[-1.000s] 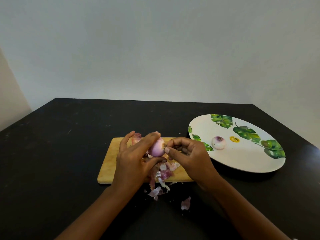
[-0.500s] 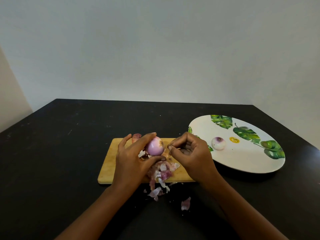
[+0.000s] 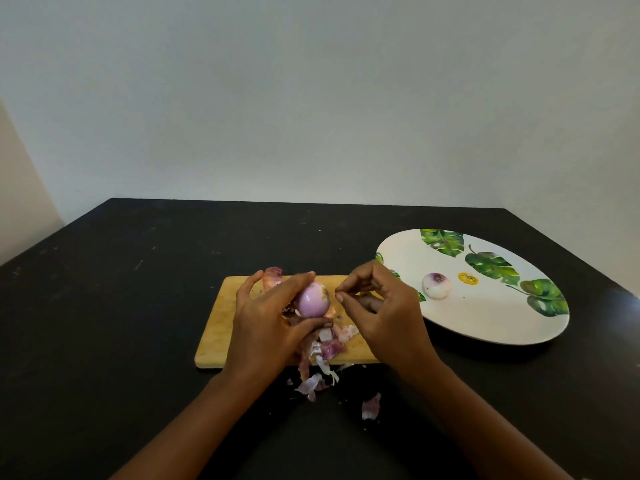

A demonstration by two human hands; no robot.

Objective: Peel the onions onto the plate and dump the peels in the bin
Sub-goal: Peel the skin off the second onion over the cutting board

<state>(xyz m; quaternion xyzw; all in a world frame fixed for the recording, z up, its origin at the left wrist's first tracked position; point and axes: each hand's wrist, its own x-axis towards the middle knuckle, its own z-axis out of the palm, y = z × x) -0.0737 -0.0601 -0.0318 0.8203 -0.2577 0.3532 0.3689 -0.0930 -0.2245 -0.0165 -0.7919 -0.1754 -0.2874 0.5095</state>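
Note:
My left hand (image 3: 266, 323) grips a mostly peeled purple onion (image 3: 311, 301) between thumb and fingers, just above the wooden cutting board (image 3: 218, 327). Close to the onion's right side is my right hand (image 3: 388, 317), fingers curled and thumb and forefinger tips nearly together; I see no peel between them. A pile of peels (image 3: 329, 344) lies on the board's front edge and spills onto the table. One peeled onion (image 3: 437, 285) sits on the white leaf-patterned plate (image 3: 485, 317) to the right. No bin is in view.
A reddish onion piece (image 3: 272, 275) shows behind my left hand at the board's far edge. A loose peel (image 3: 370, 405) lies on the black table (image 3: 121, 323) in front of the board. A yellow sticker (image 3: 467, 278) is on the plate.
My right hand has drawn back slightly to the right, away from the onion. My left hand has turned the onion a little, showing more of its bare side.

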